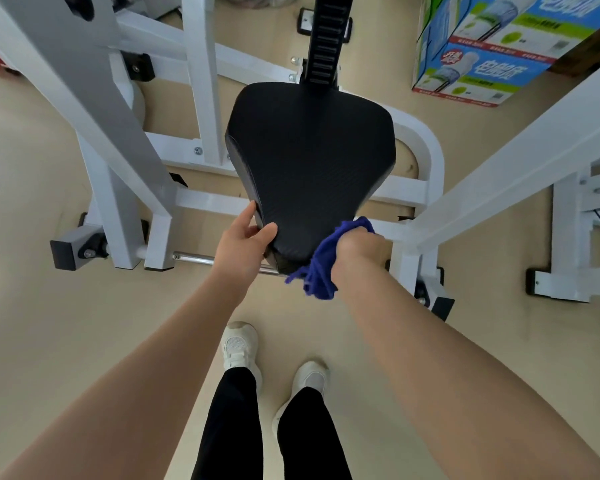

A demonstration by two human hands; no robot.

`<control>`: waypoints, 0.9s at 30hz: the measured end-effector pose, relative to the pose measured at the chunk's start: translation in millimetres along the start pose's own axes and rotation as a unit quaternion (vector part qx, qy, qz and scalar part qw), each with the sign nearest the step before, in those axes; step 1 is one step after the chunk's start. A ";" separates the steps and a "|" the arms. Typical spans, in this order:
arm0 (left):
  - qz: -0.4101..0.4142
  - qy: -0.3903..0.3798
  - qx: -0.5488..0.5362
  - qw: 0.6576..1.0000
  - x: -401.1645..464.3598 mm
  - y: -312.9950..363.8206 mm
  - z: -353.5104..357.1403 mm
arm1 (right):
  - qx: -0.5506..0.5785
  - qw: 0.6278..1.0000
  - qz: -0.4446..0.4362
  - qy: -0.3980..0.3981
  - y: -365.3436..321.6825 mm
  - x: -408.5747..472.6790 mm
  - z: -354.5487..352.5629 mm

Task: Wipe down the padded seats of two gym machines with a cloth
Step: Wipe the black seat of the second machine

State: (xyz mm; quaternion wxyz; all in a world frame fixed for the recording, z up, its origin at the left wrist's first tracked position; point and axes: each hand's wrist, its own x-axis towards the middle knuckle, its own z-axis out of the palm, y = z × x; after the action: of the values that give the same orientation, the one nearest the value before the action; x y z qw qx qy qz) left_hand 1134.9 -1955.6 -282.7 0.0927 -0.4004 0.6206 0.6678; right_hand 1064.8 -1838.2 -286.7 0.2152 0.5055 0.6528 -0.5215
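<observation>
Viewpoint: looking straight down from head height over two bare forearms reaching forward.
Seat: a black padded seat (309, 161), wide at the far end and narrowing toward the person, is sitting on a white machine frame (194, 98) in the middle of the view.
Left hand: the left hand (246, 237) is gripping the near left corner of the seat, thumb lying on the top surface, fingers curling round the side edge.
Right hand: the right hand (359, 247) is closing in a fist around a blue cloth (321, 271) at the near right edge of the seat.
Cloth: it is bunching out of the fist, touching the seat's narrow end, with loose folds hanging below the wrist.
Floor: beige flooring (49, 323) is showing under the frame.
Feet: white sneakers (239, 344) and black trouser legs are standing just short of the seat.
Background: printed cardboard boxes (492, 53) are sitting at the upper right.
</observation>
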 end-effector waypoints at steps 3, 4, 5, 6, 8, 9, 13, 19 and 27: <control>-0.028 -0.010 0.000 1.000 -0.4 3.4 -3.7 | 0.053 0.997 0.013 -0.054 -25.8 9.9 -2.5; -0.043 -0.014 -0.002 0.999 1.4 4.1 -6.4 | 0.012 0.998 -0.018 -0.063 -28.0 11.2 -2.0; -0.054 -0.014 0.004 0.998 4.3 5.3 -9.4 | -0.040 0.996 -0.054 -0.056 -27.1 7.0 -3.4; -0.059 -0.009 0.026 0.998 7.8 7.5 -11.7 | -0.073 0.992 -0.089 -0.041 -19.5 7.3 -6.9; -0.054 0.016 0.049 0.997 17.0 13.1 -13.6 | -0.095 0.988 -0.112 -0.044 -0.4 9.4 -12.8; -0.049 0.034 0.039 0.997 21.7 16.2 -12.8 | -0.113 0.984 -0.126 -0.046 3.5 13.1 -12.8; -0.025 0.064 0.026 0.997 37.2 16.2 -13.8 | 0.035 0.996 -0.082 -0.025 -40.9 52.9 11.1; -0.036 0.067 0.006 0.997 48.4 17.7 -11.3 | -0.025 0.991 -0.133 0.014 -82.3 93.4 15.1; -0.088 0.031 0.129 0.987 46.6 49.9 -14.4 | -0.190 0.971 -0.132 -0.057 -44.8 10.0 -16.9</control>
State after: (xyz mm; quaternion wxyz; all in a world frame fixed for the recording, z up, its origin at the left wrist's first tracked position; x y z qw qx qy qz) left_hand 1079.1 -1996.6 -274.0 0.1828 -0.4589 0.6661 0.5588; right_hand 1025.4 -1816.1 -267.9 0.2739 0.3341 0.7873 -0.4398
